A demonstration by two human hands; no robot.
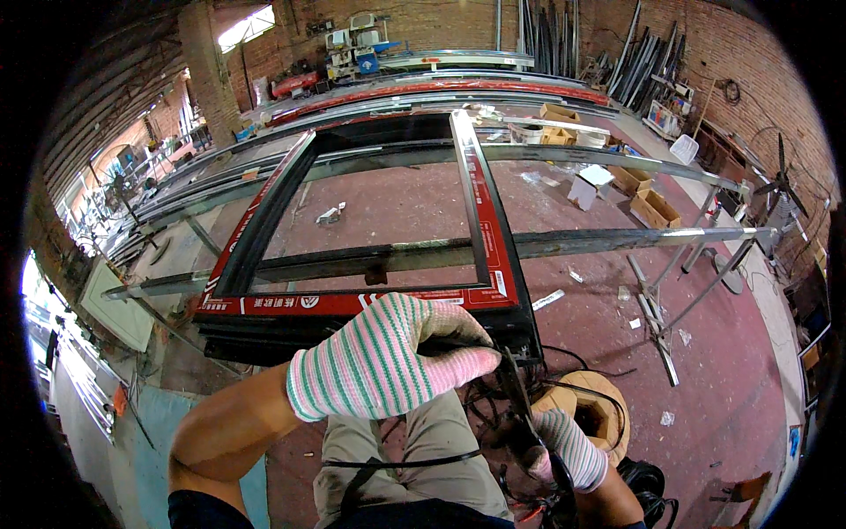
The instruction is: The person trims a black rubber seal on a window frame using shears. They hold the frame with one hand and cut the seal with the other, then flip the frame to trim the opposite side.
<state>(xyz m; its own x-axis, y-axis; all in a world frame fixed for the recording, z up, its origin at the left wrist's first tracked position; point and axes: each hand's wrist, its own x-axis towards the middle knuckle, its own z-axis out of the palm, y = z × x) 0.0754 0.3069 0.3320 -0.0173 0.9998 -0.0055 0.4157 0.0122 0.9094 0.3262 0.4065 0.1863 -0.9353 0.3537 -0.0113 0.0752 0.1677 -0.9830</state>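
My left hand [388,357], in a pink-and-green striped knit glove, is closed in a pinch over the near right corner of a window frame [493,229]. Whatever lies between thumb and forefinger is too small to make out. Just below and right of that pinch, my right hand [564,450], gloved alike, is wrapped round a dark, long-bladed hand tool [514,388] that points up at the corner. Its exact kind is unclear. The frame is black with red film, and more dark frames seem stacked under it. A thin black strip [401,462] crosses my lap.
Two long metal rails [617,236] carry the frame. A cardboard spool [608,397] and black coils [643,494] stand close to my right hand. Open cartons [655,210], a standing fan [780,185] and leaning profiles [648,66] are farther right. Long profiles lie at the back.
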